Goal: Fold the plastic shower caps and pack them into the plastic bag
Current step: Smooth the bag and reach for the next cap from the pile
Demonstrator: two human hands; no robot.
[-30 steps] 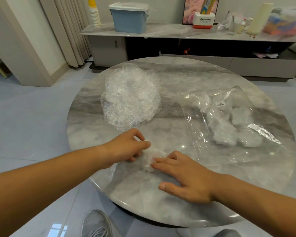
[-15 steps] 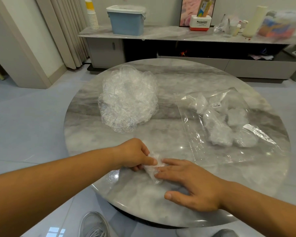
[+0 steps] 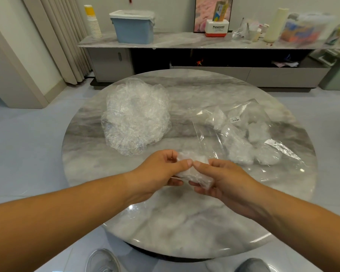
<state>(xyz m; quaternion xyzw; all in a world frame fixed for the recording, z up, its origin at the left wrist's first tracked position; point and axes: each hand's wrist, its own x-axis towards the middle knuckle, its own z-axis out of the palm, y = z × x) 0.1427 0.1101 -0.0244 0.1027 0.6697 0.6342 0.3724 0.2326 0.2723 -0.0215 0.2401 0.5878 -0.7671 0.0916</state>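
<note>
Both hands have lifted off the round grey marble table (image 3: 185, 222) since a second ago, when they pressed the cap flat. Left hand (image 3: 161, 173) and right hand (image 3: 222, 179) now hold one crumpled clear plastic shower cap (image 3: 192, 170) at frame centre. The fingers (image 3: 185, 164) are clamped on it with thumbs nearly touching; we judge this squeezes the fold tight before packing. One clear plastic bag (image 3: 279, 146) lies centre right, near the hands for loading. We count roughly five folded caps (image 3: 238, 152) inside. One heap of unfolded clear caps (image 3: 135, 116) sits upper left, number indeterminate.
</note>
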